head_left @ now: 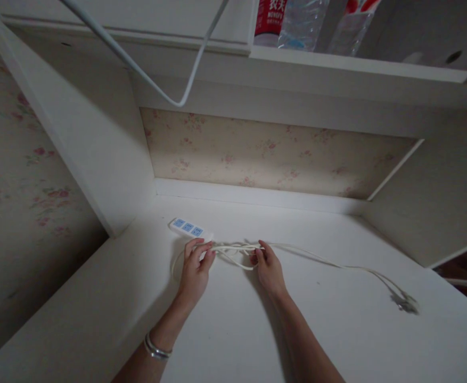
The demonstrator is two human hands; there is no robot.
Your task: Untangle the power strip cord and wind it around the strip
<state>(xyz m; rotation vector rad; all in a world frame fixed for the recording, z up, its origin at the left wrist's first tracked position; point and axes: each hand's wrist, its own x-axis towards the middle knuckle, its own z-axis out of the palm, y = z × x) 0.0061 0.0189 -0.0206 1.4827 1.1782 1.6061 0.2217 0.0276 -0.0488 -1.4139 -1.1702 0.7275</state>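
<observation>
A white power strip point(187, 227) with three blue socket faces lies on the white desk, just beyond my left hand point(196, 263). Its long white cord point(235, 248) is gathered in several loops between my two hands. My left hand pinches the left end of these loops, fingers closed round them. At the other end, my right hand point(268, 266) grips the bundle between thumb and fingers. From there a doubled length of cord runs right across the desk to the plug point(408, 305), which looks blurred. A thin loop of cord hangs left of my left hand.
White side panels point(97, 133) stand left and right of the desk top point(233, 330). A shelf point(357, 61) overhead holds plastic-wrapped bottles point(303, 24). A bent pale rod or cable point(137, 69) hangs down in front of it. Floral wallpaper point(253, 154) shows behind.
</observation>
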